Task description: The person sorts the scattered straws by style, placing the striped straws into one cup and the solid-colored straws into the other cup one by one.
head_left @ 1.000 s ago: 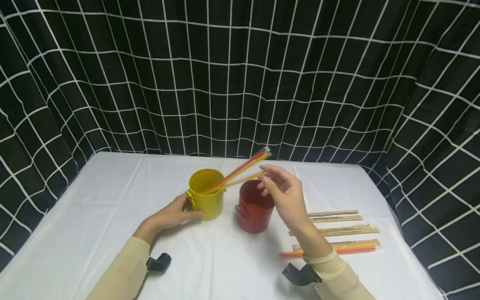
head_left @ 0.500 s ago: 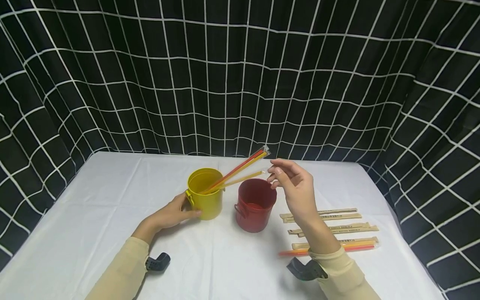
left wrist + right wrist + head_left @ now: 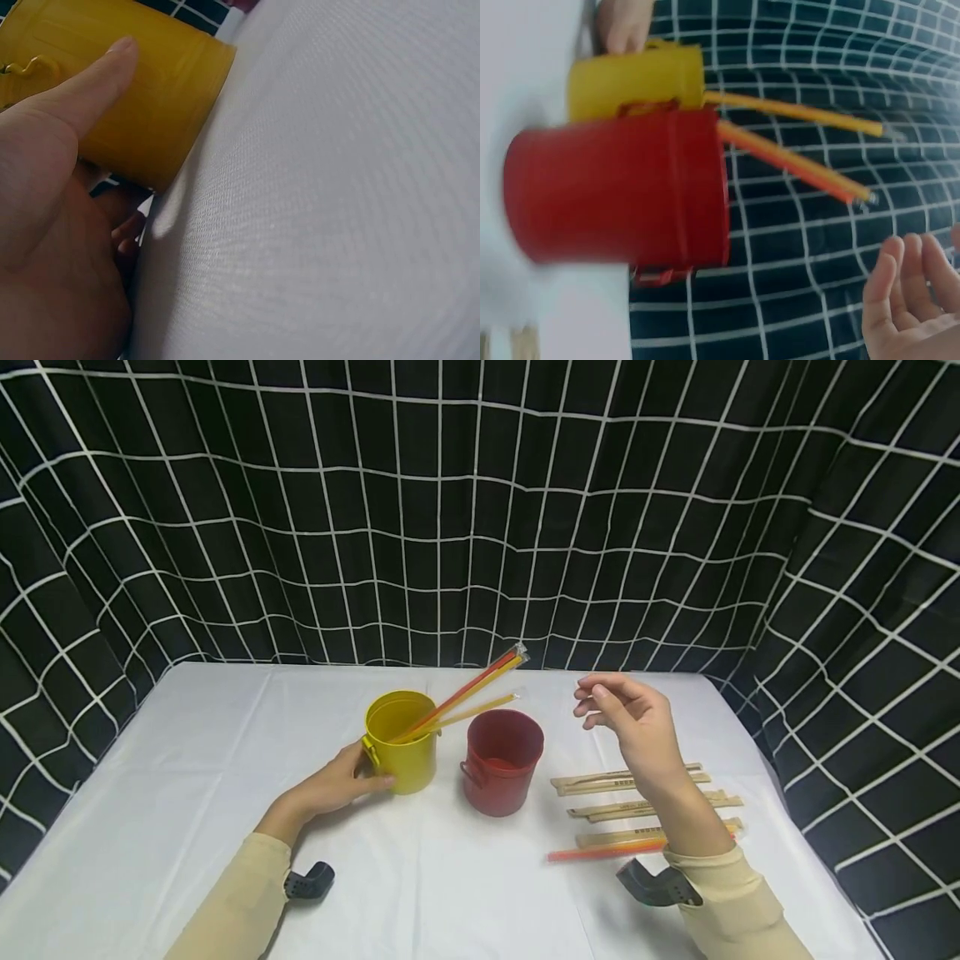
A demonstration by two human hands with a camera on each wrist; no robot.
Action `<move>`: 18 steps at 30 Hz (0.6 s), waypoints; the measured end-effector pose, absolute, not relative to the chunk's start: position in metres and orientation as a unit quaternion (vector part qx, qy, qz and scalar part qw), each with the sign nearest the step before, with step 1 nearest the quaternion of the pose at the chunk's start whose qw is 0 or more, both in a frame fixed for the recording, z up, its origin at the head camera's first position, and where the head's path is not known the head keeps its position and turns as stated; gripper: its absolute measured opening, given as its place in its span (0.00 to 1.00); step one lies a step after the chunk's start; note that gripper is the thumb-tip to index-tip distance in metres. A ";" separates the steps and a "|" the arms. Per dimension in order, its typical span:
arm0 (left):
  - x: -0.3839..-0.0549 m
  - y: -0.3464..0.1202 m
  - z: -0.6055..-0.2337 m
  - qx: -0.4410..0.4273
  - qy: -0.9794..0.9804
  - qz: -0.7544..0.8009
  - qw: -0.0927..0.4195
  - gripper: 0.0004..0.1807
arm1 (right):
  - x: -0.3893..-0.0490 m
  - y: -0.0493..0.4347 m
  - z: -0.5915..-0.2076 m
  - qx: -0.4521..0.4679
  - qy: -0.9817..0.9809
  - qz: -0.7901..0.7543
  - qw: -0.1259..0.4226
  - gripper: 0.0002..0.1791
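Observation:
My left hand (image 3: 326,793) grips the small yellow bucket (image 3: 412,768) from its left side, with the thumb (image 3: 97,86) along the wall in the left wrist view. Several plastic-wrapped straws (image 3: 474,689), red and yellow, lean out over the bucket's right rim. To its right stands a red bucket (image 3: 497,785) with no straws sticking out of it. My right hand (image 3: 641,727) hovers to the right of the red bucket, fingers loosely bent and holding nothing. In the right wrist view its fingers (image 3: 911,277) are apart from both buckets.
Right of the red bucket, several straws in tan paper wrappers (image 3: 630,812) lie in rows on the white tablecloth (image 3: 480,893). Nearest me lie red and orange straws (image 3: 600,853), partly under my right forearm. A black grid-patterned curtain (image 3: 450,527) hangs behind the table.
My right hand has let go of a yellow straw in the yellow bucket and moved right, past the red bucket. The left hand keeps its grip on the yellow bucket.

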State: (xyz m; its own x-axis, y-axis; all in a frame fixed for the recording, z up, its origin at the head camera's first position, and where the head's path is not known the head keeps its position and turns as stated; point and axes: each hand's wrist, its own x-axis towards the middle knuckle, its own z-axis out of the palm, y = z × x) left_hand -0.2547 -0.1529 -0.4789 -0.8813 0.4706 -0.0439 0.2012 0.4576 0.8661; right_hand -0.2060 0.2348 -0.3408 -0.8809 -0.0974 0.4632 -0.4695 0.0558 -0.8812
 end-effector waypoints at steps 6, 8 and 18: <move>-0.254 -0.153 -0.479 0.197 0.843 0.480 0.140 0.49 | -0.201 0.263 -0.357 0.209 -0.762 0.606 0.094 0.12; -0.254 -0.153 -0.479 0.196 0.842 0.482 0.142 0.50 | -0.199 0.270 -0.363 0.206 -0.778 0.589 0.076 0.12; -0.253 -0.153 -0.477 0.192 0.841 0.485 0.143 0.49 | -0.194 0.297 -0.386 0.251 -0.826 0.503 -0.048 0.14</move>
State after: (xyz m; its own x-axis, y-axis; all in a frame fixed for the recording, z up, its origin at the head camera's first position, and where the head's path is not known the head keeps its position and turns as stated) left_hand -0.2526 -0.1534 -0.4772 -0.8848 0.4627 -0.0543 0.1848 0.4555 0.8709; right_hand -0.1937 0.2965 -0.3862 -0.8696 -0.4623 0.1737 -0.3666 0.3686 -0.8543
